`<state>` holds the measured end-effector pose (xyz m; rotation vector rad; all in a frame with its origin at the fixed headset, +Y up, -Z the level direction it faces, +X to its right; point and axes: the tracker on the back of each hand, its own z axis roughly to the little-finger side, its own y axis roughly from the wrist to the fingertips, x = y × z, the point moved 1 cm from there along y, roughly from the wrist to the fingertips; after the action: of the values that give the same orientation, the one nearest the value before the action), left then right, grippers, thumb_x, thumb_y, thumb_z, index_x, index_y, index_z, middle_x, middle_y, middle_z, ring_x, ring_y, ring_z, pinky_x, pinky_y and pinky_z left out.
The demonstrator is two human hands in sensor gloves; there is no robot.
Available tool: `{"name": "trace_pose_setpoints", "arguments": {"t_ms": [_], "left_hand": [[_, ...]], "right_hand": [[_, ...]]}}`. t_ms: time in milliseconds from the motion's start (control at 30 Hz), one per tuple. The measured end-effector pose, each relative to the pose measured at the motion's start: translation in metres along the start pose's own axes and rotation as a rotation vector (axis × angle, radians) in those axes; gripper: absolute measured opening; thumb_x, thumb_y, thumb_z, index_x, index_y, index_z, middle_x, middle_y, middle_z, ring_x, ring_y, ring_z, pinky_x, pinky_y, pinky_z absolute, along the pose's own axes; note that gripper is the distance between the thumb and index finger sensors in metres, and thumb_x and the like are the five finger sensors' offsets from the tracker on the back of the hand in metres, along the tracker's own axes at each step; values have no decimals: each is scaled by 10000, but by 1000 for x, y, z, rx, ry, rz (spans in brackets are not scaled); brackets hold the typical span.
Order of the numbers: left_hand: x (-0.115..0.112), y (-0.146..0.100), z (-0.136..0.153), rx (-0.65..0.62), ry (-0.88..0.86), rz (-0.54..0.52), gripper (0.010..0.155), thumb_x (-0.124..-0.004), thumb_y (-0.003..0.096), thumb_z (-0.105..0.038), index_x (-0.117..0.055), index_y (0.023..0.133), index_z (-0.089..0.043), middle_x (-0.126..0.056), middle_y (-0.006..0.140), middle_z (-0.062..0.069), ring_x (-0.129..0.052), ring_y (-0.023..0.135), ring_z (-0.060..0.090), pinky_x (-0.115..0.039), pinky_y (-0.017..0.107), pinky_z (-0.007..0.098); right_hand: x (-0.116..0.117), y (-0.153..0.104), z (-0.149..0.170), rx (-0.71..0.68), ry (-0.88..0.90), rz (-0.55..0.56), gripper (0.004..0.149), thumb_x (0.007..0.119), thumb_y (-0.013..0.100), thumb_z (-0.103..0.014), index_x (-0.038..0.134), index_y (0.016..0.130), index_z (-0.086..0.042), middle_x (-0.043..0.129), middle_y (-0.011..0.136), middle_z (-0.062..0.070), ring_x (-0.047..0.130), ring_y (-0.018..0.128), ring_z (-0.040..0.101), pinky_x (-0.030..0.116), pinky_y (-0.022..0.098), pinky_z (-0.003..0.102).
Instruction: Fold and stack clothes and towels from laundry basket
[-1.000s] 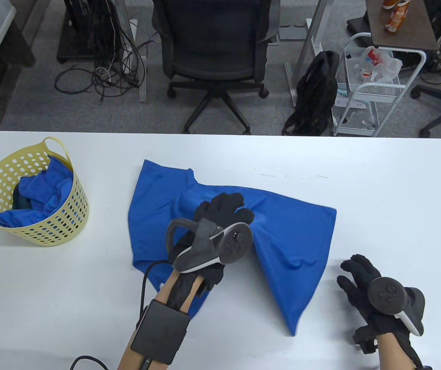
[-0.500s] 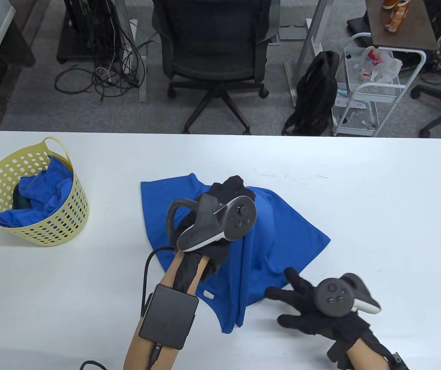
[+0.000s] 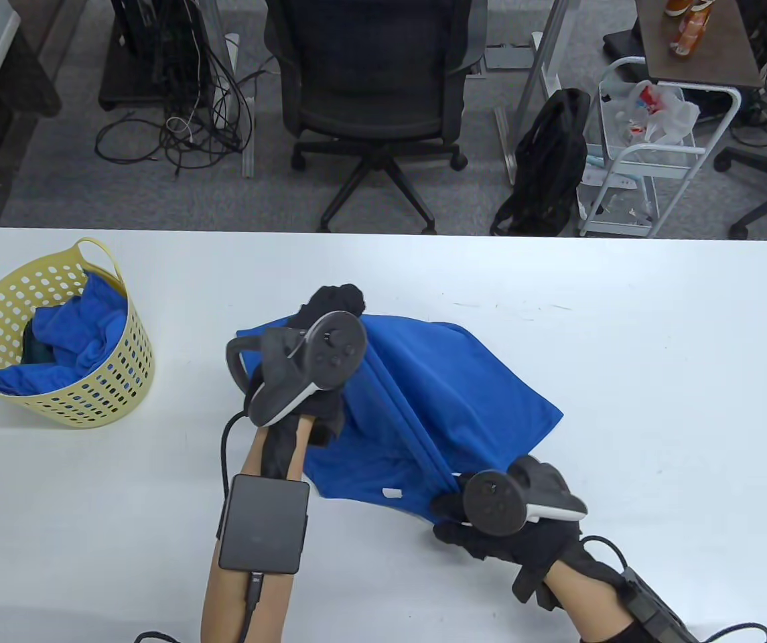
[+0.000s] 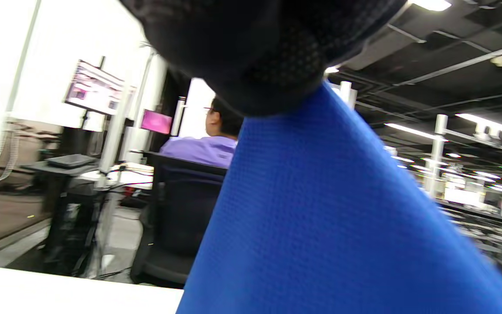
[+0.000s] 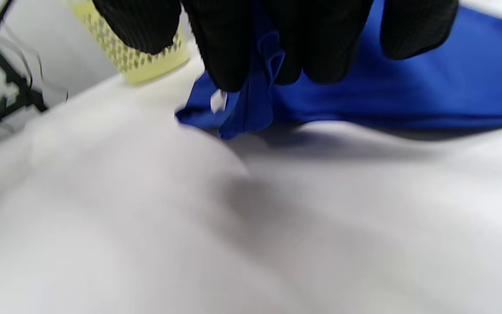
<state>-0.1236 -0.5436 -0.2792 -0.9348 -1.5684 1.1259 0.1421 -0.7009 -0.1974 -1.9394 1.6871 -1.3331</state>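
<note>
A blue shirt (image 3: 450,395) hangs stretched between my two hands above the white table (image 3: 658,348). My left hand (image 3: 329,305) grips its far end, lifted off the table; in the left wrist view the blue cloth (image 4: 329,226) drops from my closed fingers (image 4: 259,48). My right hand (image 3: 453,512) grips the near end low by the table; in the right wrist view my fingers (image 5: 233,39) pinch a bunched fold of the shirt (image 5: 255,100). The yellow laundry basket (image 3: 112,395) stands at the far left with blue cloth (image 3: 68,335) inside.
An office chair (image 3: 373,87), a black bag (image 3: 547,167) and a white cart (image 3: 651,154) stand on the floor beyond the table's far edge. The basket also shows, blurred, in the right wrist view (image 5: 142,61).
My left hand has lifted the shirt's end and moved it back and left. My right hand came in from the right and took hold of the shirt's near end, pulling it taut.
</note>
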Motion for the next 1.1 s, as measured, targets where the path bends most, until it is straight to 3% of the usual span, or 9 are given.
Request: {"name": "trace_pose_setpoints", "arguments": {"t_ms": [133,233,333,467,633,700,833,967,1100], "left_hand": [[2,-6,35,20,-43,117,406,-832,587,-253,-771,949,-427,-906,941,-38,-1036,452,89,-935,303,178],[-2,-13,59,7,-67,235,287,-800,600,-256,-870,832,-409,-944,891,-51,-1032,468,70,-942,320,178],[-5,-24,75,-92,-187,342,314,-753,612,-295,-842,909,-344,-925,896,6,-1030,568,71,-961,417,194],[7,-40,74,-266,-158,450,699,-966,446,-489,-719,1068,-288,-821,1025,24,-981,737,73,-940,575,213],[10,-24,68,-170,102,513,498,-912,500,-392,-792,981,-352,-873,918,-21,-969,662,91,-911,519,267],[-2,-5,68,-49,161,452,475,-880,515,-389,-789,980,-352,-855,931,-6,-951,696,121,-887,557,327],[28,10,53,102,310,-76,477,-818,507,-412,-745,978,-386,-821,949,-36,-919,769,154,-827,647,452],[89,0,39,-3,305,-398,491,-709,565,-425,-627,1045,-360,-698,1063,-23,-811,939,225,-718,730,532],[103,-36,35,-150,379,-515,504,-657,580,-427,-586,1070,-333,-600,1162,27,-658,1078,325,-610,770,617]], "right_hand": [[-46,-18,13,22,-9,165,456,676,642,-452,846,953,-166,794,1063,180,752,972,445,584,677,725],[-74,-28,22,17,52,261,418,702,631,-455,890,887,-183,850,1006,164,798,936,425,588,674,727],[-96,-34,27,8,78,328,392,736,612,-456,922,828,-186,903,935,155,848,882,414,600,668,723],[-123,-44,31,-29,140,373,363,816,552,-475,932,780,-217,950,854,121,900,825,377,605,666,736],[-154,-27,33,85,100,300,328,946,505,-252,897,829,-276,929,877,102,887,863,359,572,677,787],[-157,-1,33,263,-100,279,311,890,526,-218,867,809,-346,907,893,59,862,890,321,538,688,786],[-194,-5,2,383,-429,774,301,847,528,-216,843,765,-401,882,915,20,842,896,298,521,695,776],[-231,-53,-33,313,-583,1069,311,805,566,-209,805,805,-410,814,983,-10,770,962,301,482,721,766],[-221,-86,-40,171,-527,1095,322,794,574,-198,813,819,-407,798,1017,-15,711,1024,320,446,730,783]]}}
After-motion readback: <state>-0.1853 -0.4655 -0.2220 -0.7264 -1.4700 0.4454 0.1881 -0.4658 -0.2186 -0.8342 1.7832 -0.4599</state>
